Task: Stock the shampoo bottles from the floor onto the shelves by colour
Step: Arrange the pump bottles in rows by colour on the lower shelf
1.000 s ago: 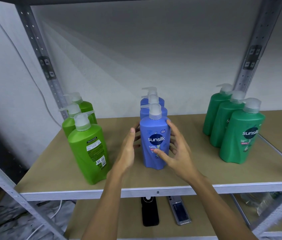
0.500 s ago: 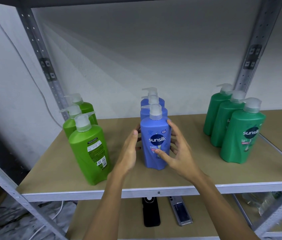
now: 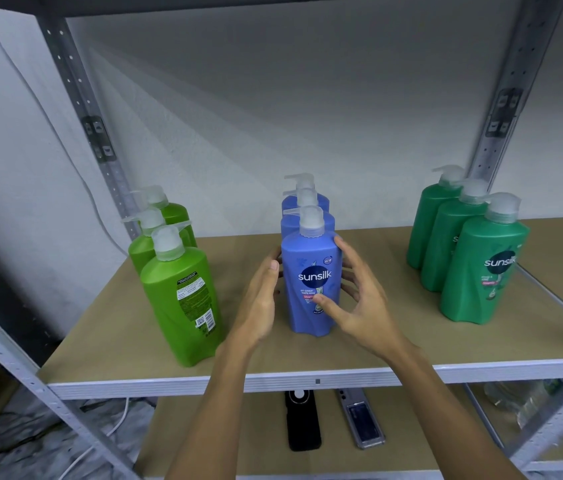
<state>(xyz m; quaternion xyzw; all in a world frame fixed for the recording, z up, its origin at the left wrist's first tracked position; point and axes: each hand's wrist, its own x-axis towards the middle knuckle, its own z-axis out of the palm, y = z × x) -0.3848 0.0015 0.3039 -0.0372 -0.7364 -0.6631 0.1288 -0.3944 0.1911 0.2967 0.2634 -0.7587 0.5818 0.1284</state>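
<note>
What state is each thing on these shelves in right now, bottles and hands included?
Front blue bottle: upright on the shelf, label forward, between both hands.
Left hand: fingers straight, beside the bottle's left side.
Right hand: fingers spread, thumb on the label.
Lime green bottles: three, upright, front one's back label showing.
Dark green bottles: three, upright.
Black device: flat on the lower shelf.

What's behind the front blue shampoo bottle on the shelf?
Two more blue bottles stand in a row behind the front blue bottle; only their pumps and shoulders show. Their lower bodies, and anything further back, are covered.
</note>
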